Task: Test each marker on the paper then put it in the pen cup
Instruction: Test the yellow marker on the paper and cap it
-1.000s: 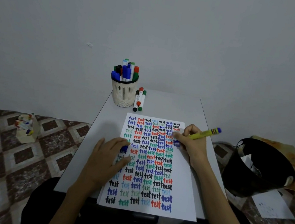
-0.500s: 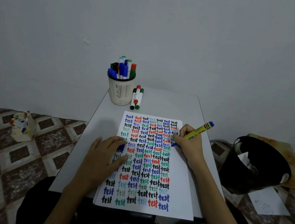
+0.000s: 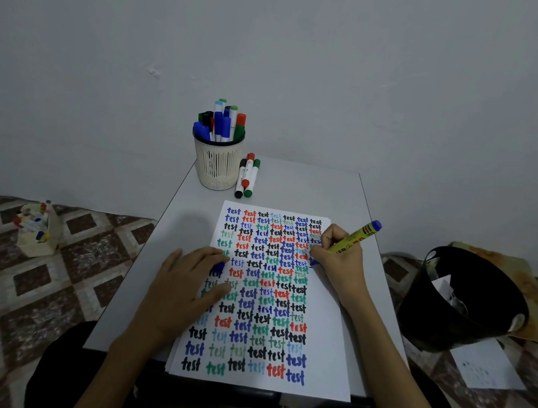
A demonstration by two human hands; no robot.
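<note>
A white paper [image 3: 325, 357] covered with rows of the word "test" in several colours lies on the small grey table [image 3: 297, 187]. My right hand [image 3: 339, 262] grips a yellow marker [image 3: 356, 238] with a blue end, its blue tip touching the paper's right side. My left hand [image 3: 186, 289] presses flat on the paper's left part, with a blue cap [image 3: 217, 267] under its fingers. A cream mesh pen cup [image 3: 216, 165] full of markers stands at the table's far left. Three markers [image 3: 247, 176] lie beside the cup.
A black bucket [image 3: 465, 300] with paper scraps stands on the floor at the right, with a loose sheet [image 3: 486, 367] next to it. A small box of markers [image 3: 36, 228] sits on the patterned floor at the left. A plain wall rises behind the table.
My right hand has slid the marker tip down the paper's right edge, and a short dark stroke now shows there. My left hand has stayed put.
</note>
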